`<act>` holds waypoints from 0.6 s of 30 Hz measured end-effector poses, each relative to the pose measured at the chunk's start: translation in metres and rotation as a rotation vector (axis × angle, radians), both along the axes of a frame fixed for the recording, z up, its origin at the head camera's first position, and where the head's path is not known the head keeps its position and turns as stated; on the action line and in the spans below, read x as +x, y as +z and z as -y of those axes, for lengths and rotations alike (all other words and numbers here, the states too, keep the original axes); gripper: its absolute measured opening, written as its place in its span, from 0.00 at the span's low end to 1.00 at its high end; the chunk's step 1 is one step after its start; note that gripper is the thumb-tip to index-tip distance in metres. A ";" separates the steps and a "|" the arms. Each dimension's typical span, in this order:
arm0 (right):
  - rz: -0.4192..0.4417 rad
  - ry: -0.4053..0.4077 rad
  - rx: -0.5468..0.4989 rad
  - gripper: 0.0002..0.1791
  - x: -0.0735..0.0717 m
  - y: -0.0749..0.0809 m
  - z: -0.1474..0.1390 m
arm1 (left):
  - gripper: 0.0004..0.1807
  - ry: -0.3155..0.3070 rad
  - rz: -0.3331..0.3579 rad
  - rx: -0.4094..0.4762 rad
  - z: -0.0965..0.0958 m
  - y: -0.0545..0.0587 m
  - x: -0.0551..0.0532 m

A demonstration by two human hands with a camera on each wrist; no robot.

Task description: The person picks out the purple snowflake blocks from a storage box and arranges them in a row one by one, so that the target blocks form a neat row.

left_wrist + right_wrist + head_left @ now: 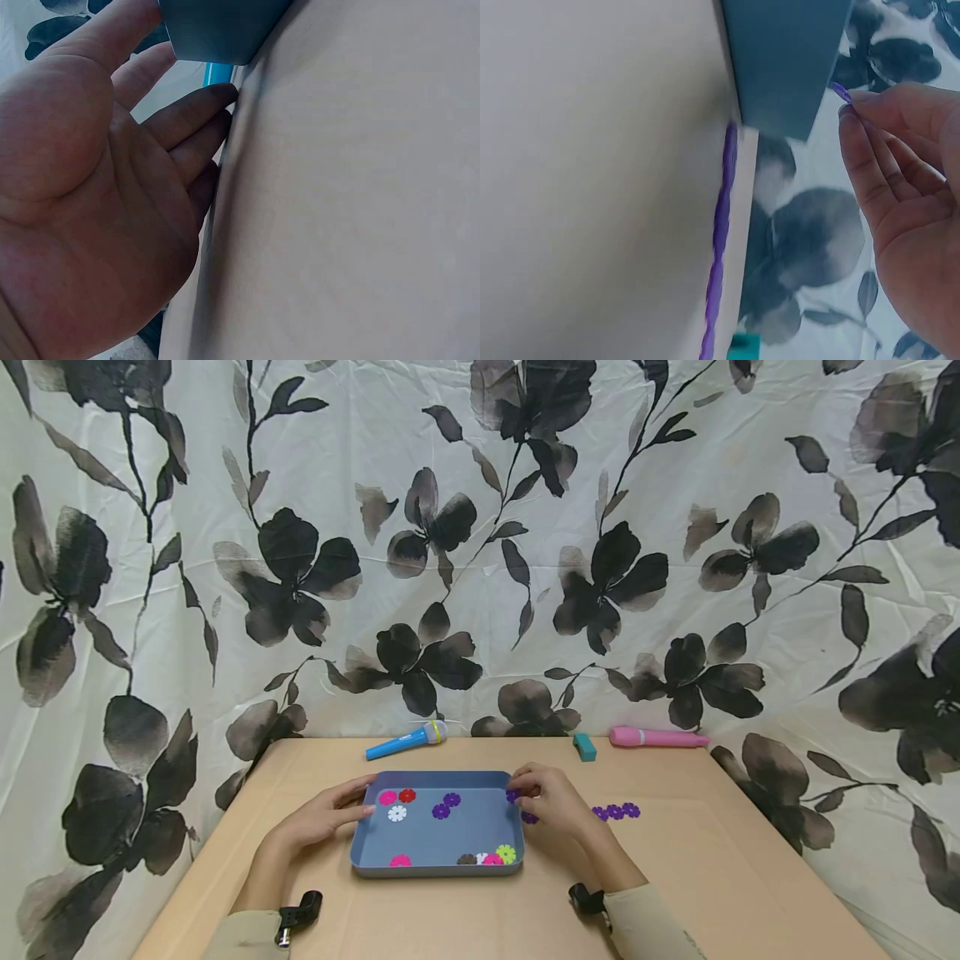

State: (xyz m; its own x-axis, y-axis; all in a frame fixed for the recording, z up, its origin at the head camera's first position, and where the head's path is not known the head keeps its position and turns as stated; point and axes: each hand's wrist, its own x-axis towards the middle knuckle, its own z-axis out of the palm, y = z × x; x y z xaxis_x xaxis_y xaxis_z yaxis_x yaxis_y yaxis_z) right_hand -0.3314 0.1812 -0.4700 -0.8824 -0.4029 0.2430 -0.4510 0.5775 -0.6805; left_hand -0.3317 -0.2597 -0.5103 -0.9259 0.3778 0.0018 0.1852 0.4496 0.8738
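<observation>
A blue-grey tray lies on the table with small flower-shaped pieces inside. My left hand rests at its left side, fingers fairly straight and touching the rim near the far corner; the left wrist view shows the open palm. My right hand is at the tray's right rim. Between thumb and index finger it pinches a purple flower piece, raised above the tray wall. Beneath that hand, a purple flower row lies on the table, seen edge-on; its right part shows beyond the wrist.
Inside the tray are two purple flowers, a white flower, a red flower, pink ones and a yellow-green flower. Behind it lie a blue toy microphone, a teal block and a pink cylindrical object.
</observation>
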 end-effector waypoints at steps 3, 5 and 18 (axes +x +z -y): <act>-0.018 -0.024 -0.020 0.10 -0.002 0.001 -0.013 | 0.38 -0.001 0.000 0.005 0.000 0.000 0.000; -0.027 -0.044 -0.037 0.10 -0.004 0.002 -0.022 | 0.38 -0.004 0.002 0.008 0.000 0.000 0.000; -0.113 -0.187 -0.121 0.11 -0.017 0.005 -0.085 | 0.38 0.000 0.009 0.003 -0.001 0.001 0.000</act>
State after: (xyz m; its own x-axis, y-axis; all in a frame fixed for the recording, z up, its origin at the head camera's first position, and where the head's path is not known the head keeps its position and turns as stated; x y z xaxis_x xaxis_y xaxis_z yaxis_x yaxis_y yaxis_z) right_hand -0.3485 0.2666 -0.4652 -0.9035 -0.1970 0.3806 -0.4208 0.5755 -0.7012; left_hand -0.3313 -0.2589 -0.5095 -0.9258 0.3780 -0.0053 0.1776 0.4472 0.8766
